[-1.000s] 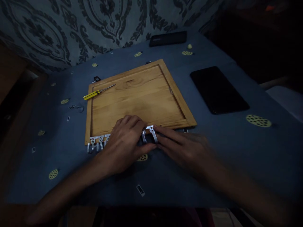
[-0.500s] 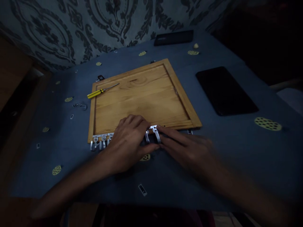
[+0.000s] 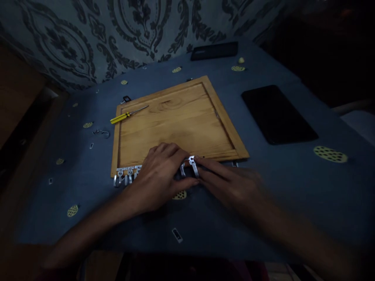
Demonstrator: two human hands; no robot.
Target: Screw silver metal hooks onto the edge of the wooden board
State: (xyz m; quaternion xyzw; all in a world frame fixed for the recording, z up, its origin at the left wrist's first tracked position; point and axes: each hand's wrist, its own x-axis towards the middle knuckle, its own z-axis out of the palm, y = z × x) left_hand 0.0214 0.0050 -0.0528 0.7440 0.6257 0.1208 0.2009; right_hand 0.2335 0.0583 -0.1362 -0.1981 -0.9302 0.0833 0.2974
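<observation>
Hands [image 3: 195,177] curled at metal hook [image 3: 193,166], grip unclear; blue patterned cloth [image 3: 123,238], ornate patterned wall covering [image 3: 129,31] behind, dim room.

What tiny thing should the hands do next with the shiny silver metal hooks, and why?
Maybe press the silver metal hooks steady against the brown wooden board: they line its near edge, and the left hand and right hand are both at them, with fingertips close together.
</observation>
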